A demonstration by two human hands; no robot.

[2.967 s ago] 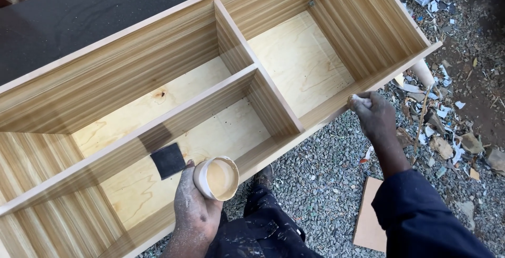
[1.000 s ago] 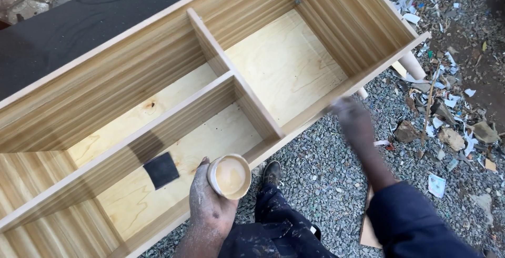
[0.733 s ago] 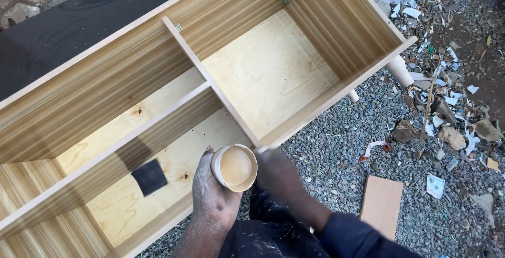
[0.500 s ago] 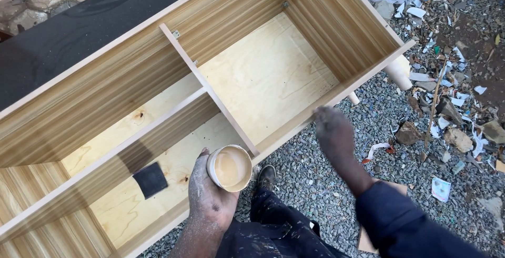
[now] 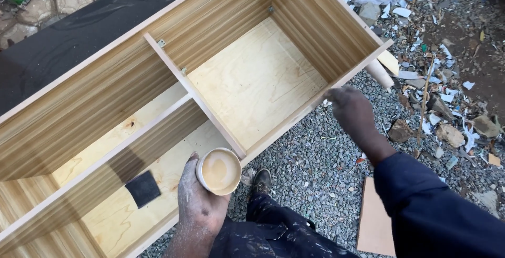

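Observation:
My left hand (image 5: 199,203) grips a small round white tub (image 5: 219,170) of tan paste, held over the near front edge of a wooden cabinet (image 5: 79,110) that lies on its back. My right hand (image 5: 351,112) is at the cabinet's front edge on the right side, fingers bent and blurred; whether it touches the edge or holds anything I cannot tell. A black sanding block (image 5: 142,188) lies inside the lower left compartment on the plywood back panel.
Grey gravel (image 5: 315,168) covers the ground in front. A flat brown board (image 5: 375,221) lies on it by my right sleeve. Rubble and torn paper (image 5: 447,105) litter the right side. A round cabinet leg (image 5: 380,73) sticks out at the right corner. My shoe (image 5: 261,180) stands below the tub.
My right hand swung from the cabinet's right edge in toward the tub, then back out to the right edge. The tub stayed in my left hand. The view shifted slightly.

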